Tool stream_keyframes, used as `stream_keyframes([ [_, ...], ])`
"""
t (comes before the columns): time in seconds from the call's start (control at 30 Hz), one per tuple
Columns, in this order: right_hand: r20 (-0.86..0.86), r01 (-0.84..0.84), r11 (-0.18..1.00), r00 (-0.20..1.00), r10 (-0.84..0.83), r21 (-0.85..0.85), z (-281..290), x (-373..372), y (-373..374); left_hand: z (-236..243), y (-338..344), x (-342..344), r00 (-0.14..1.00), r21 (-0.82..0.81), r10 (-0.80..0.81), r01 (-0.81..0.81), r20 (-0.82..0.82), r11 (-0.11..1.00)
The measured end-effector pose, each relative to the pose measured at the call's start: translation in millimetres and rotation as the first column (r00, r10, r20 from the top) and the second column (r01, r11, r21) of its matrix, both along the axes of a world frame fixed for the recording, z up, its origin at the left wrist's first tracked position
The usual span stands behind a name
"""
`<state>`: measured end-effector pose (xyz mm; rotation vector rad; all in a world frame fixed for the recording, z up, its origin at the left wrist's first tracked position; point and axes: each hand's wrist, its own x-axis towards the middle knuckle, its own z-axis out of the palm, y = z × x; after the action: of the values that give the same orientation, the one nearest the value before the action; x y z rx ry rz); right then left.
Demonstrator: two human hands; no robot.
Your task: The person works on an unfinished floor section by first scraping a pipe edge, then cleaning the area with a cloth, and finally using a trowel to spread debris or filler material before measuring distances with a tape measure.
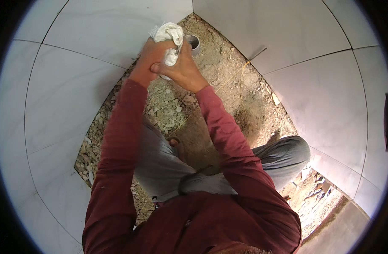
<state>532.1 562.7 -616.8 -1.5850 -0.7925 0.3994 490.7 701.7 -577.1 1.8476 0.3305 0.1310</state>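
Note:
Both my hands meet over the ground near the far corner. They are closed round a bunched white woven sack [169,31] with a frayed edge. My left hand [151,58] grips it from the left, with part of the fingers hidden by the cloth. From the right, my right hand [185,70] is wrapped about the same bundle, its thumb lying across toward the left wrist. White folds stick out above the hands and between them. Just right of the bundle, a grey pipe end [194,45] stands out of the ground, its round mouth open.
Pale tiled walls [75,93] rise on the left and right [316,89], meeting at the far corner. Rubble and loose stones [166,106] cover the ground. A yellow string [241,91] runs from a thin metal rod [258,53] by the right wall. My folded legs [283,154] are close by.

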Motion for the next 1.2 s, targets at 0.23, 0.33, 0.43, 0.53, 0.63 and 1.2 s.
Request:
stream_keyframes([
  [0.23, -0.504, -0.012, 0.998, 0.863, 0.044, 0.067, -39.4, -6.3, 6.6, 10.2, 9.9, -25.5, 0.966, -0.025, -0.037, 0.031, -0.258, 0.999],
  [0.33, -0.658, 0.028, 0.966, 0.737, 0.155, 0.259, -43.9, -3.8, 8.3, 5.5, 12.7, -18.6, 0.966, -0.314, -0.038, -0.045, -0.254, 0.948],
  [0.43, -0.796, 0.072, 0.923, 0.534, 0.284, 0.378, -42.4, 9.4, 11.7, -6.7, 5.4, -6.8, 0.981, -0.542, 0.153, -0.191, -0.116, 0.818],
  [0.53, -0.883, 0.063, 0.934, 0.352, 0.31, 0.353, -40.9, 20.0, 18.9, -16.6, 2.2, 4.3, 0.954, -0.507, 0.28, -0.293, -0.104, 0.811],
  [0.63, -0.843, 0.158, 0.866, 0.366, 0.395, 0.475, -40.8, 13.9, 23.4, -20.1, 7.1, 14.0, 0.897, -0.352, 0.434, -0.435, -0.085, 0.829],
  [1.2, 0.065, -0.122, 0.957, 0.987, 0.144, -0.263, -21.9, 35.1, 21.8, -31.7, 19.4, 30.5, 0.905, 0.039, 0.425, -0.423, -0.035, 0.905],
])
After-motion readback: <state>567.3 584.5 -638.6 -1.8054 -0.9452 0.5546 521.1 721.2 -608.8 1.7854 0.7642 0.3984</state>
